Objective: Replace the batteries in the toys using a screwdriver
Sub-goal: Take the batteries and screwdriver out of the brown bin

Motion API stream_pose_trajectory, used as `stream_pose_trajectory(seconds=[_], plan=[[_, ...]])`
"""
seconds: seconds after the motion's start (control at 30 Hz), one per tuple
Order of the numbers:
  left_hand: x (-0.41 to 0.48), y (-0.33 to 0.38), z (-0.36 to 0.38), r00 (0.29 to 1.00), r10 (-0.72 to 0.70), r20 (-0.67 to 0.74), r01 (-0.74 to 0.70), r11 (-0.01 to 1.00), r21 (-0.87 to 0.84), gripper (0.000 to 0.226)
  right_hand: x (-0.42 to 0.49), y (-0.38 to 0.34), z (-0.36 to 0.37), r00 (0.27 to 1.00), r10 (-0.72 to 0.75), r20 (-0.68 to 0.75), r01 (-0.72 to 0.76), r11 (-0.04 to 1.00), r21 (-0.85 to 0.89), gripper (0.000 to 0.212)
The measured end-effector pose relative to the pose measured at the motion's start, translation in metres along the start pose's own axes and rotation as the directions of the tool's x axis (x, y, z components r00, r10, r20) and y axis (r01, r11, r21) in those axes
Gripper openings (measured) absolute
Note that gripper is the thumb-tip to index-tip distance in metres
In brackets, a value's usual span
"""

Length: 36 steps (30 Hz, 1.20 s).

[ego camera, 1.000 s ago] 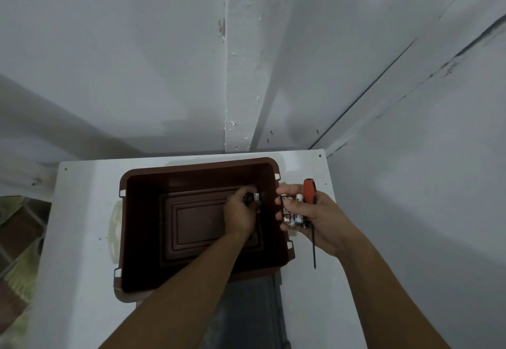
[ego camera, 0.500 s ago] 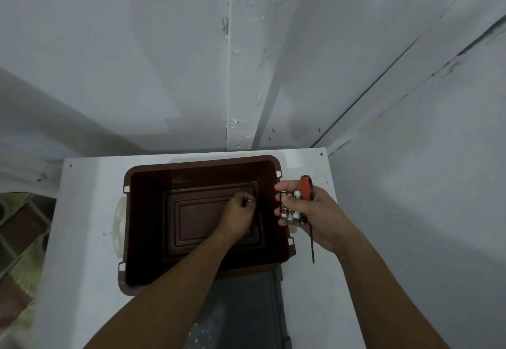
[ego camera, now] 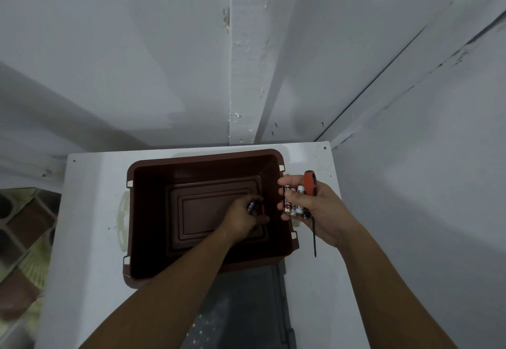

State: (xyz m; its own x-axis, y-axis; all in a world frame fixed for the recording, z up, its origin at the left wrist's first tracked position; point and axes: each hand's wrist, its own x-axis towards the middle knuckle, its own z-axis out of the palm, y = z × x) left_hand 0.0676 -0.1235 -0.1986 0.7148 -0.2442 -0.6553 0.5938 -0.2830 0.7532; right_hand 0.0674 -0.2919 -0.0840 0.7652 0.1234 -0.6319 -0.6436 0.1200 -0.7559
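Note:
A dark brown plastic bin [ego camera: 142,211] stands on a white table [ego camera: 90,211]. My left hand [ego camera: 241,218] is down inside the bin near its right wall, fingers curled round a small dark battery [ego camera: 251,206]. My right hand [ego camera: 317,209] hovers just outside the bin's right rim. It grips several red-and-white batteries [ego camera: 294,200] together with a screwdriver [ego camera: 310,184], whose orange handle points up and whose thin black shaft hangs below the palm. No toy shows in this view.
White walls meet in a corner right behind the table. A pale handle [ego camera: 122,211] sticks out on the bin's left side. A grey speckled surface [ego camera: 241,307] lies below the bin, between my arms. Patterned floor tiles [ego camera: 24,225] show at the left.
My left hand sank deeper into the bin and drew slightly left, still curled on a small battery. My right hand kept its hold on the batteries and screwdriver almost in place.

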Motion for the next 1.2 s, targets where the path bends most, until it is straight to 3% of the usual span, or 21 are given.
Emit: stream_pose_trajectory(seconds=[0.1,0.23,0.4,0.6,0.77,0.93,1.1,1.2], plan=[[-0.003,-0.002,0.002,1.0,0.026,-0.008,-0.026,0.999,0.039,0.075,0.0,0.0,0.0,1.0,-0.003,0.002,0.003,1.0,-0.001,0.02],[-0.005,-0.001,0.002,0.997,0.076,-0.032,-0.068,0.979,0.191,0.083,0.001,-0.001,0.001,1.0,-0.005,0.002,0.005,1.0,0.009,0.02],[-0.006,0.004,0.004,0.99,0.136,-0.043,-0.115,0.939,0.324,0.066,0.002,0.0,0.0,1.0,-0.009,-0.001,0.009,1.0,0.003,0.02],[-0.008,0.005,0.0,0.98,0.192,-0.045,-0.166,0.927,0.335,0.05,0.002,0.002,0.0,1.0,-0.009,-0.003,0.009,1.0,0.004,0.02],[-0.012,0.012,-0.014,0.963,0.219,-0.158,-0.189,0.964,0.185,0.041,0.0,-0.001,0.002,1.0,0.003,-0.014,-0.004,0.999,-0.045,0.02],[-0.054,0.035,-0.034,0.96,0.183,-0.212,-0.216,0.966,-0.144,0.043,-0.012,-0.013,0.02,0.999,0.042,0.003,-0.041,0.998,-0.045,0.02],[-0.133,0.073,-0.074,0.965,0.176,-0.195,-0.234,0.912,-0.337,0.048,-0.037,-0.053,0.081,0.997,0.022,0.076,-0.016,0.997,-0.081,0.016],[-0.186,0.091,-0.111,0.952,0.194,-0.235,-0.271,0.891,-0.364,0.043,-0.063,-0.085,0.134,0.987,-0.024,0.157,0.039,0.995,-0.096,0.015]])
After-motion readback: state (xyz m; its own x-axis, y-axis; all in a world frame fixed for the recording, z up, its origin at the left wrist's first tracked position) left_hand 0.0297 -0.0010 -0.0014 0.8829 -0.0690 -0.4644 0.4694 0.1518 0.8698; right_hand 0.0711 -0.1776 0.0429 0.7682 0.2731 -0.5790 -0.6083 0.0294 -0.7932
